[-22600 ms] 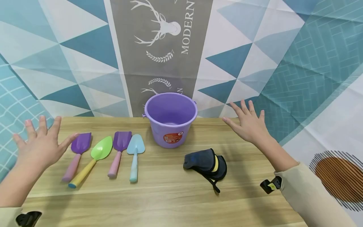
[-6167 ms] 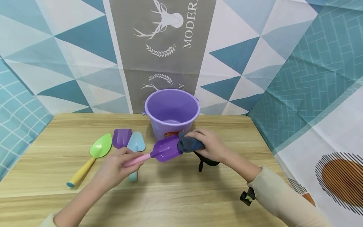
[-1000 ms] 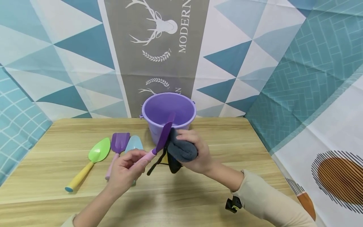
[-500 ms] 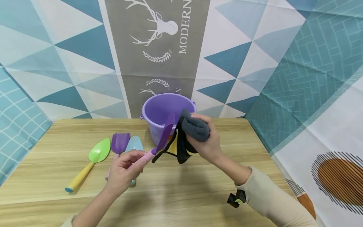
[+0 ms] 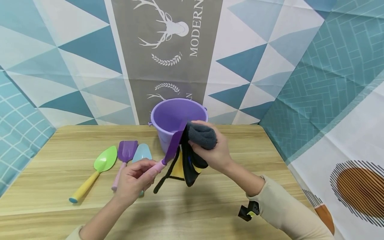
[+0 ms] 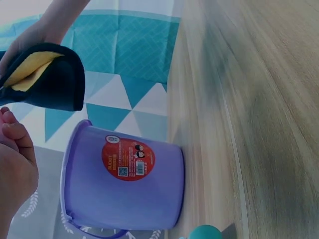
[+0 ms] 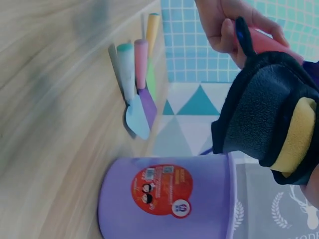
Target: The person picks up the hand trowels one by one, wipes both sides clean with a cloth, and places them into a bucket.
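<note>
I see the purple shovel (image 5: 174, 144) pinched by its pink handle (image 5: 156, 167) in the left hand (image 5: 135, 180), the right hand (image 5: 219, 150) gripping fuzzy grey cloth (image 5: 202, 136) at its blade, above the wood-grained table (image 5: 45, 166). Behind stands a smooth round bucket (image 5: 163, 138), then triangle-printed fabric (image 5: 241, 61).

In the head view's centre, the left hand (image 5: 133, 181) is gripping the shovel (image 5: 173, 146) by its pink handle, its purple blade slanting toward the upper right. Beside it, the right hand (image 5: 218, 150) is holding the bunched grey cloth (image 5: 203, 136) against the blade, black and yellow folds dangling below.
</note>
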Available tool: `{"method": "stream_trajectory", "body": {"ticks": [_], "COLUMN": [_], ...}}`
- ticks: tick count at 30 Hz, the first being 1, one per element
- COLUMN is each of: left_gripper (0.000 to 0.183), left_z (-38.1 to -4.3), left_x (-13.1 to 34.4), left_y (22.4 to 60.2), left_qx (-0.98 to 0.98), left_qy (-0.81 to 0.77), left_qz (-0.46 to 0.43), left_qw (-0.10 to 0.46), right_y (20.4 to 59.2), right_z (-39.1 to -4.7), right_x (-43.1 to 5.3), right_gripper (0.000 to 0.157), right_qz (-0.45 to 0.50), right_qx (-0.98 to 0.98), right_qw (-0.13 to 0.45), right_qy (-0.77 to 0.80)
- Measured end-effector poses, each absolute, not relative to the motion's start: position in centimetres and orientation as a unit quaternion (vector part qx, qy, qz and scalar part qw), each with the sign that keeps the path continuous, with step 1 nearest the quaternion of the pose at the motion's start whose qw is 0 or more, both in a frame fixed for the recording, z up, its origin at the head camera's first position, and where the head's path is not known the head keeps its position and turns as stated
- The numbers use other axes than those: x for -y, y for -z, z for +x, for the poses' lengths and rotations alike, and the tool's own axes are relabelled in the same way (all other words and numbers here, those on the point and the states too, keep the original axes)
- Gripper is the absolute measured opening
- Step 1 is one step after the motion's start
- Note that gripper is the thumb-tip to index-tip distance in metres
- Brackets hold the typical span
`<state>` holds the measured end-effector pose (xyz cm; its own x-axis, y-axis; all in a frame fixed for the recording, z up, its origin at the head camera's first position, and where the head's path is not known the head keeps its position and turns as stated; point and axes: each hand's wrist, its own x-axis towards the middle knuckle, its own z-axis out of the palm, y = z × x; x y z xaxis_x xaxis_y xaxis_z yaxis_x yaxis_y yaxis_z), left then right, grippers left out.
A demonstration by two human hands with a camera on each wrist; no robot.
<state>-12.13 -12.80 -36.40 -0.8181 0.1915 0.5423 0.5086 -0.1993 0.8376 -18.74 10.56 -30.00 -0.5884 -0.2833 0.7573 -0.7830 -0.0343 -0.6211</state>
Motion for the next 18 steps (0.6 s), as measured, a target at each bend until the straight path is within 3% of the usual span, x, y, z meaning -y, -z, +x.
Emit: {"method": "stream_trajectory", "body": {"ticks": [8, 11, 18], "left_gripper": [0.035, 0.038, 0.036], "left_z": [-12.1, -12.1, -12.0], "left_x": [12.8, 13.0, 13.1], "left_y": [36.0, 36.1, 36.3], "left_qx": [0.604, 0.603, 0.599], "left_qy": [0.754, 0.756, 0.763], "left_qz": [-0.237, -0.234, -0.226], "left_qw": [0.1, 0.098, 0.092], "right_y": [30.9, 30.8, 29.6], "right_z": [-18.4, -18.5, -19.3], "right_x": [-10.5, -10.7, -11.1], "right_gripper": [0.047, 0.047, 0.047], "right_qz": [0.438, 0.421, 0.373], "right_qx": [0.718, 0.726, 0.693], "right_qw": [0.088, 0.092, 0.178], "right_qy": [-0.534, -0.536, -0.59]}}
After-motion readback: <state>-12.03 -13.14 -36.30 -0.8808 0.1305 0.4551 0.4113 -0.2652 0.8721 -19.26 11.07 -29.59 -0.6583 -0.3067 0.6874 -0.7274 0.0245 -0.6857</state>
